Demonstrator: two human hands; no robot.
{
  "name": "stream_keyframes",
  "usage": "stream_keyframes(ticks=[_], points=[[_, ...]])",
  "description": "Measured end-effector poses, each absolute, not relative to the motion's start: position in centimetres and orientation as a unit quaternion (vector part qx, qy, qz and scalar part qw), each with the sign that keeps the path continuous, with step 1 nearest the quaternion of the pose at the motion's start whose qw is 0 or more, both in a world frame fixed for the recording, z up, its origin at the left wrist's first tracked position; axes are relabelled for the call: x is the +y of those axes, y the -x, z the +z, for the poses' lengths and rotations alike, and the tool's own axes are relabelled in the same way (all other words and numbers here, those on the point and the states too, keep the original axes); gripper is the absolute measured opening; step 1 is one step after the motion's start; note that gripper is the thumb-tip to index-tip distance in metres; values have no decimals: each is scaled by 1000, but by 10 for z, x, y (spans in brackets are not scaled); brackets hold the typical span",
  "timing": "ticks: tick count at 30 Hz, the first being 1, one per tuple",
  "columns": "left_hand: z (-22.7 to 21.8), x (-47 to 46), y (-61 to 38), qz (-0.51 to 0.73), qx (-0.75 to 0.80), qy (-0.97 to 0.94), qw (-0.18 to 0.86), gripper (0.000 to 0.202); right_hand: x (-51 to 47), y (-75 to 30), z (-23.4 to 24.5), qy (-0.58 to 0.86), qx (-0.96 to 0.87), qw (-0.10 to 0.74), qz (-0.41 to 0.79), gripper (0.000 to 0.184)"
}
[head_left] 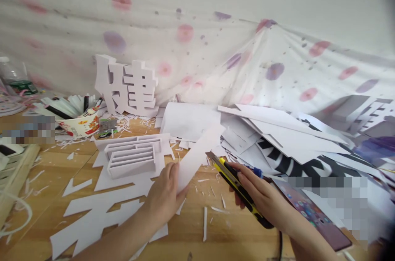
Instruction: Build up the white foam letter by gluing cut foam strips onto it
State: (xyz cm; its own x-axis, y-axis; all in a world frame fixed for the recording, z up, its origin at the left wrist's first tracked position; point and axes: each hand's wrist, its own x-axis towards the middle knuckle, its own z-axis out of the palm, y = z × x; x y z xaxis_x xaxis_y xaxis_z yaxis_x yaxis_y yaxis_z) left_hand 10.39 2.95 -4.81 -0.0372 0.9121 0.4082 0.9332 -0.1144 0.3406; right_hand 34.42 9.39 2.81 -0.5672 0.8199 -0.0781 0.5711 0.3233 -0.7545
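My left hand (165, 195) is closed on the lower end of a long white paper strip (200, 150), which slants up to the right over the wooden table (55, 166). My right hand (262, 197) grips a yellow and black utility knife (234, 183). The knife's blade tip is extended and points at the strip's right edge. Just left of the strip lies a half-built white paper character (132, 156) with raised walls.
A finished white 3D character (128, 86) stands against the spotted cloth at the back. A heap of white and black-printed paper sheets (284, 137) fills the right. A tablet (311, 213) lies under my right wrist. A paper cup with pens (82, 123) and paper scraps sit left.
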Motion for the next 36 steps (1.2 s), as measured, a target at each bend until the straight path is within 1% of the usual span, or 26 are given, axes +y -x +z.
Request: stream_keyframes(ticks=[3,5,7,10,15,22,26,32,36], points=[[-54,30,-115,-228,-659,717,13,33,93,-334,25,455,-821,168,301,45],[-57,28,-117,-213,-643,735,30,34,95,-325,18,444,-852,154,229,43],[-60,27,-118,-223,-615,755,49,35,96,-316,9,431,-876,137,168,43],[-67,25,-118,-248,-560,789,40,27,95,-308,-5,428,-892,97,112,43],[-71,26,-121,-254,-547,797,34,25,88,-303,-19,416,-906,46,64,46],[-66,27,-122,-225,-561,796,19,24,80,-300,-20,406,-913,-30,-14,57],[-63,27,-123,-209,-560,802,14,24,77,-298,-26,411,-910,-22,-50,61],[-64,27,-122,-203,-566,799,5,25,78,-295,-33,396,-917,-4,-50,56],[-64,27,-123,-187,-570,800,-7,26,76,-294,-32,400,-914,-6,-64,62]])
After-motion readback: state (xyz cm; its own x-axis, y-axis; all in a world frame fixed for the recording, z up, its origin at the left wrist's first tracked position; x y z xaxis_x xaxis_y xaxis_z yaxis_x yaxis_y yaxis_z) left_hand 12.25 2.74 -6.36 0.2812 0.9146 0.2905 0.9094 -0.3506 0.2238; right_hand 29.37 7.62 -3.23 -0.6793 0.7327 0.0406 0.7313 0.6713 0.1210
